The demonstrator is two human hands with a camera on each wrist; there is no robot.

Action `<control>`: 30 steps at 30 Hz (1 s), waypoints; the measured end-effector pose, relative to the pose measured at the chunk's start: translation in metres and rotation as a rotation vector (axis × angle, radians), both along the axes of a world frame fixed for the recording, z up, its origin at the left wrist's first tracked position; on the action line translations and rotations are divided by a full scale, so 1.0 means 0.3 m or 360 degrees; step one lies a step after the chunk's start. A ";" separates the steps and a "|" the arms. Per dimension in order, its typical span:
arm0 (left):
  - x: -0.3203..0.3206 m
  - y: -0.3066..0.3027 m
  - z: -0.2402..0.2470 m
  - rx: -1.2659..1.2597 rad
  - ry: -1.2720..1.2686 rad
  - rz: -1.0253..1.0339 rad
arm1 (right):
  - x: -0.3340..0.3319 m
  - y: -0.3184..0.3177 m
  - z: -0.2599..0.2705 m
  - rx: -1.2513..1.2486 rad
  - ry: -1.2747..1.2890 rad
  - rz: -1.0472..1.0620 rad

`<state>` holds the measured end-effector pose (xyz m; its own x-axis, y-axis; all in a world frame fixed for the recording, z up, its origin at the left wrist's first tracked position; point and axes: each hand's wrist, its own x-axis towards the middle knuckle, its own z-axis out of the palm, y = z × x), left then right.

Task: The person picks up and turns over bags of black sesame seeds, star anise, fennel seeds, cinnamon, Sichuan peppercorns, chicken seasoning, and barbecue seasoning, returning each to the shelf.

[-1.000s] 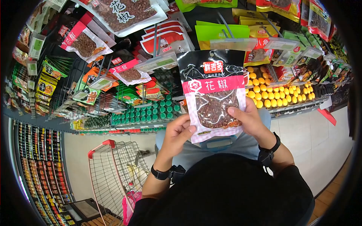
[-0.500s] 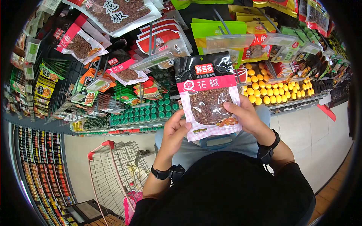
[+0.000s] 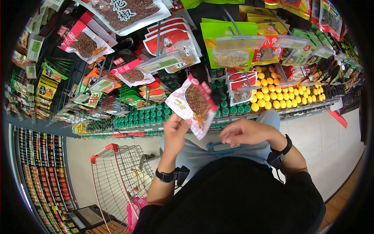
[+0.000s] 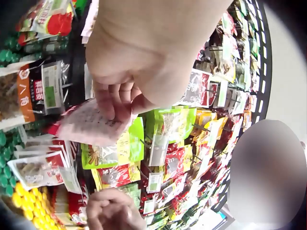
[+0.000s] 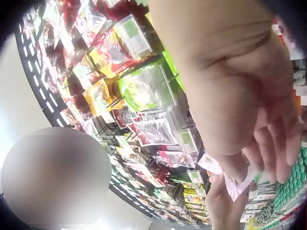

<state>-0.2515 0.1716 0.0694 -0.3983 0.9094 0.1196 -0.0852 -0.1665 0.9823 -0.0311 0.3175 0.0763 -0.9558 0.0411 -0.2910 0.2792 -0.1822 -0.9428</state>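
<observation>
My left hand pinches a bag of Sichuan peppercorns by a lower corner, thumb on the near side. The bag has a black top, a pink band, a pale checked border and a clear window with dark red-brown peppercorns. It tilts, its top blurred and pointing away to the right. In the left wrist view its pale printed back shows below the fingers. My right hand is apart from the bag, to its right, with fingers loosely bent and nothing in them.
Spice bags hang on hooks ahead, among them similar peppercorn bags and a green bag. Below stand green-capped bottles and yellow-capped ones. A wire shopping cart stands at left; bottle shelves lie beyond it.
Both hands held the bag upright, front facing me. Now the right hand has let go and drawn slightly lower, while the left hand has turned the bag sideways and tilted it.
</observation>
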 end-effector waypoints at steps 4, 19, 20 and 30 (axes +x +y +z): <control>-0.047 -0.034 0.084 -0.0274 0.0401 -0.0270 | 0.014 0.030 0.056 0.0408 0.0314 -0.0188; 0.055 0.039 0.227 0.0152 0.0176 -0.0068 | -0.035 -0.037 0.109 0.0277 0.0685 -0.0991; 0.058 0.039 0.227 0.0149 0.0175 -0.0069 | -0.033 -0.035 0.114 0.0275 0.0683 -0.0992; 0.064 0.035 0.223 0.0300 0.0277 0.0018 | -0.026 -0.013 0.117 0.0355 0.0748 -0.0979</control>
